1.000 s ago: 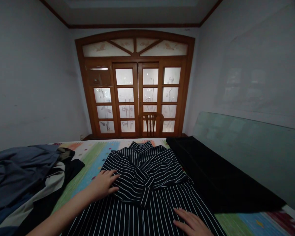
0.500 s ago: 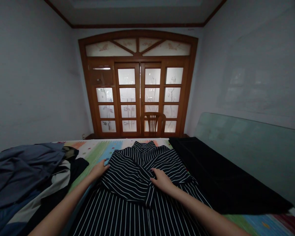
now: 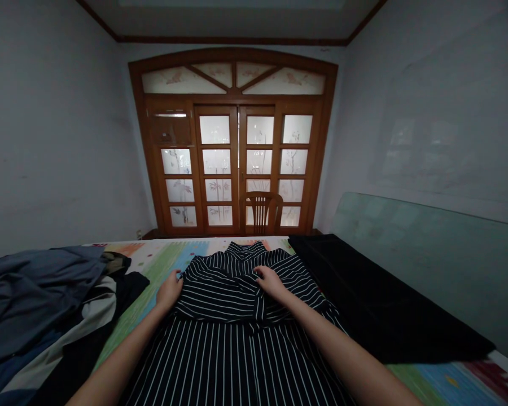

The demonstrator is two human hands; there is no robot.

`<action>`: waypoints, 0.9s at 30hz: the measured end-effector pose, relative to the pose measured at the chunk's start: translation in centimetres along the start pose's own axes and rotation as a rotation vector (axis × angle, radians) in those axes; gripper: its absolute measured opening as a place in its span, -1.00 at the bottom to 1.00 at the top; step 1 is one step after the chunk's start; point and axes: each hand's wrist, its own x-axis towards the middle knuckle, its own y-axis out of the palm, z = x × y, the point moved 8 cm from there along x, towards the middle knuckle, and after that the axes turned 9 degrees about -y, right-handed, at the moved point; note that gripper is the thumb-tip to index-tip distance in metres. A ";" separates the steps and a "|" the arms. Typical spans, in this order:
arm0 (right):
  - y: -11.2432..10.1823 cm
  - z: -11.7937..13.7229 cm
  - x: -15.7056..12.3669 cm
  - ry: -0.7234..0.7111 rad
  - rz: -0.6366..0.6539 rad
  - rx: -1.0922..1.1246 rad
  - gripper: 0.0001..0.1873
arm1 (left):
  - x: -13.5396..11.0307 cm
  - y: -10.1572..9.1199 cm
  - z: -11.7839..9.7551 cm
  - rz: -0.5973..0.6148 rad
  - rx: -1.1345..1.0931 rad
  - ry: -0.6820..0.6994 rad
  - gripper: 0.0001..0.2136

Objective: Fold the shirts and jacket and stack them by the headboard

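A black shirt with thin white stripes (image 3: 232, 338) lies spread on a colourful patterned sheet (image 3: 161, 265), collar away from me and one sleeve folded across its chest. My left hand (image 3: 168, 290) rests at the shirt's left shoulder edge, fingers curled onto the fabric. My right hand (image 3: 271, 283) lies on the folded sleeve near the middle of the chest, fingers pressed down on the cloth.
A heap of dark blue, black and cream clothes (image 3: 42, 304) fills the left side. A black cloth (image 3: 372, 304) lies flat to the right, beside a glass panel (image 3: 432, 254) leaning on the wall. A wooden chair (image 3: 261, 212) stands before wooden doors (image 3: 232, 169).
My right hand came up from the shirt's lower right onto the folded sleeve and then farther toward the collar. My left hand shifted out to the left shoulder edge.
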 end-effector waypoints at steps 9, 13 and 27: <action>2.6 4.7 -5.9 -0.355 0.279 -0.075 -0.42 | -6.2 1.0 -6.9 -0.035 0.223 0.527 -0.59; 3.5 5.4 -8.3 -0.426 0.334 -0.131 -0.55 | -7.7 3.6 -7.5 0.180 0.227 0.588 -0.54; 3.1 6.8 -8.4 -0.496 0.299 -0.079 -0.55 | -3.6 4.2 -10.2 0.117 0.210 0.603 -0.57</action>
